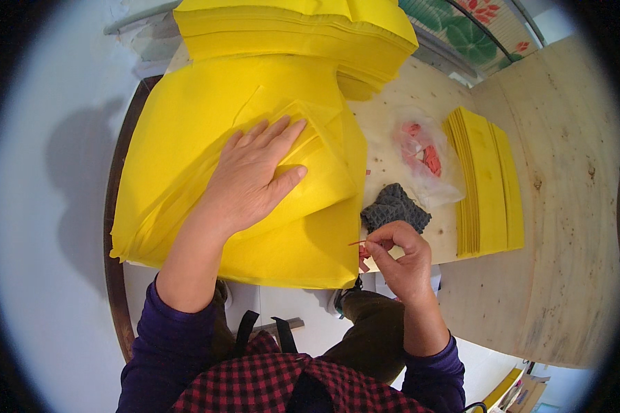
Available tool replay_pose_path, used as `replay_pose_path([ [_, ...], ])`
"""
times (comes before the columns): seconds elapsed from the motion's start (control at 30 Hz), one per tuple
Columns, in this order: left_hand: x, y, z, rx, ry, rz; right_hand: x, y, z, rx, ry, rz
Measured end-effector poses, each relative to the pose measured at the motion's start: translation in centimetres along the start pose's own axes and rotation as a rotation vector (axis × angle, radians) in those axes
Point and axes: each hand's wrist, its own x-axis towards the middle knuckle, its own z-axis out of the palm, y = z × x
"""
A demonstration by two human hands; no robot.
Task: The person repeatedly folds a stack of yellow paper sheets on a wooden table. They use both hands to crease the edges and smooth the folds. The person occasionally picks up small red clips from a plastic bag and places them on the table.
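Note:
My left hand [255, 168] lies flat, fingers stretched out, on a pile of yellow felt-like sheets [172, 117]. Under its palm the upper sheets are folded over at a slant, with several layered edges showing. Beyond the pile's near right corner, my right hand [401, 258] pinches a thin red strip [355, 243] between thumb and forefinger. The strip's free end points left over the edge of the yellow sheets. A small bunch of red strips [364, 253] shows just beside those fingertips. Right behind this hand sits a crumpled dark grey textured cloth [395, 208].
A thick stack of yellow sheets [289, 34] stands at the far side. On the wooden table [406, 89] lie a clear plastic bag [439, 189] holding red strips and, farther right, a folded yellow stack [486, 182]. A wooden panel [565, 206] borders the right side.

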Motion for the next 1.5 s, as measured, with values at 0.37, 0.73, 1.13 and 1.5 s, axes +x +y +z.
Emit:
replay_pose_path([
  [0.37,0.1,0.0,0.0,0.011,-0.016,-0.016,-0.2,0.3,0.1,-0.029,-0.015,0.020],
  [0.73,0.0,-0.1,0.2,0.007,0.010,0.007,0.0,1.6,-0.9,-0.240,-0.079,-0.410],
  [1.13,0.0,0.0,0.2,0.020,0.028,0.022,-0.4,1.5,-1.9,-0.482,-0.103,-0.626],
  [1.5,0.0,-0.1,0.2,0.021,0.018,0.014,-1.2,2.8,-1.6,-0.494,-0.074,-0.681],
])
